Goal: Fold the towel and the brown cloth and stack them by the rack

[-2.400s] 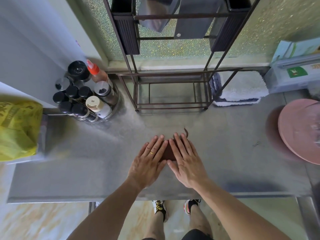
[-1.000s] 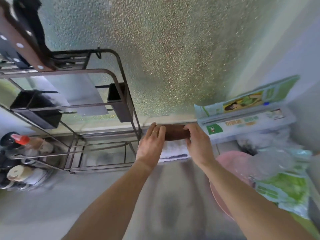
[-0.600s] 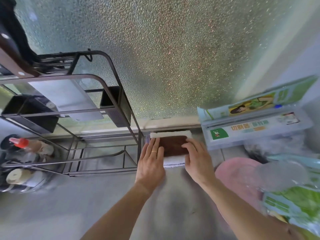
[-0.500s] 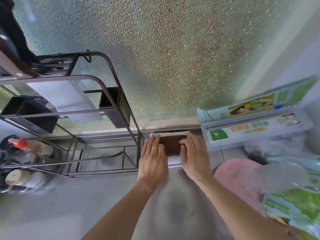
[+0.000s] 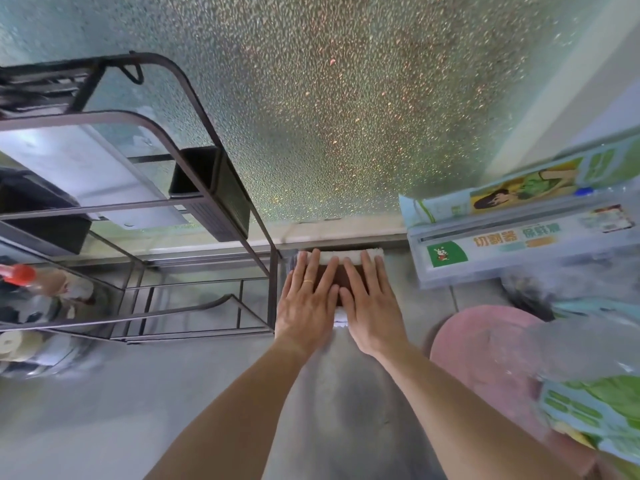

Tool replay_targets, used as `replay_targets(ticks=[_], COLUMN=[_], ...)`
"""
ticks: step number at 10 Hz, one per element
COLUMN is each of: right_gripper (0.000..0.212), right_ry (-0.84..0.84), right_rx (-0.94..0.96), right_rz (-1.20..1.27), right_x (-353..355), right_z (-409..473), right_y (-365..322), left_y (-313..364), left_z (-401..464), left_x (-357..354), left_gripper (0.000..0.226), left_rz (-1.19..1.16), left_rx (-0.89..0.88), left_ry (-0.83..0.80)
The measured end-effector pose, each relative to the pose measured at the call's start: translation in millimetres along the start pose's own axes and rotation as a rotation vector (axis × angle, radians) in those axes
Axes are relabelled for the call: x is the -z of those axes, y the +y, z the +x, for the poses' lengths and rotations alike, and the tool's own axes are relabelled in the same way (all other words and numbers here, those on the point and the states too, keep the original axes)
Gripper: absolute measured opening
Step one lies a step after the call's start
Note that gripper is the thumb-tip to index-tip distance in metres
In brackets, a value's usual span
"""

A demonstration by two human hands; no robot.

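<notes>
Hands: both flat, palms down, fingers spread, side by side on top of the little stack
Left hand [image 5: 306, 306]: covers the left part of the brown cloth, thin ring on one finger, fingertips reaching the far edge of the towel
Right hand [image 5: 372, 308]: covers the right part, thumb side nearly touching the left hand
Brown cloth [image 5: 335, 278]: folded, lying on the towel (only a dark strip peeks out between the two hands)
Towel [image 5: 349, 255]: white, folded, at the bottom of the stack; its far edge shows past the fingertips and a bit of its near edge shows below the palms
Rack [image 5: 221, 209]: dark metal frame, just to the left of the stack, its corner post right beside the left hand
Counter [image 5: 104, 410]: grey, stack sits at the back edge against the frosted glass
Box [image 5: 519, 244]: long wrap-cutter box, just right of the stack
Pink plate [image 5: 485, 358]: near right, partly under a plastic bag [image 5: 595, 403]
</notes>
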State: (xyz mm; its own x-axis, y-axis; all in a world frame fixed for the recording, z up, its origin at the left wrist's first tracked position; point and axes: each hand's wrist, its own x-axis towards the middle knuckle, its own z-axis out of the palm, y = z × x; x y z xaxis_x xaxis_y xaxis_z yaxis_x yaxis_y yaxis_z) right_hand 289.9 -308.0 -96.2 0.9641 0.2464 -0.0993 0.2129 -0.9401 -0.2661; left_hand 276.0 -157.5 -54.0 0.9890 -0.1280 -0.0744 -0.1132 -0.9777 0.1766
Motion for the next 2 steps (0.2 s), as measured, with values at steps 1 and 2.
replay_targets(ticks=[1,2], right_gripper=[0.061,0.063], right_ry=[-0.077,-0.035], right_rx=[0.015,-0.039], right_rz=[-0.035,0.081], right_x=[3.9,30.6], right_z=[-0.8,-3.0], right_y=[1.0,-10.7], left_y=[2.9,6.9], left_z=[-1.0,1.5], left_x=[6.9,24.2], left_gripper=[0.054,0.055], left_rz=[-0.004,-0.019], left_rx=[0.013,0.021], left_ry=[-0.044,-0.085])
